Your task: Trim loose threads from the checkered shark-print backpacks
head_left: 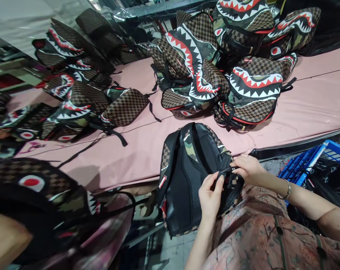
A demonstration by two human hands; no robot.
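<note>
A black backpack (184,187) with checkered and camouflage trim rests against my lap and the table edge, its back panel and shoulder straps facing up. My left hand (212,193) pinches a black strap near the bag's right side. Close beside it, my right hand (247,169) is closed on the same strap area, with small shiny bits at the fingertips. The two hands are a short way apart over the strap.
Piles of checkered shark-mouth backpacks (256,86) lie on the pink table (313,97). At the left, another person's arm (6,240) is beside a large backpack (60,187). A blue crate (305,161) with black items stands at the right.
</note>
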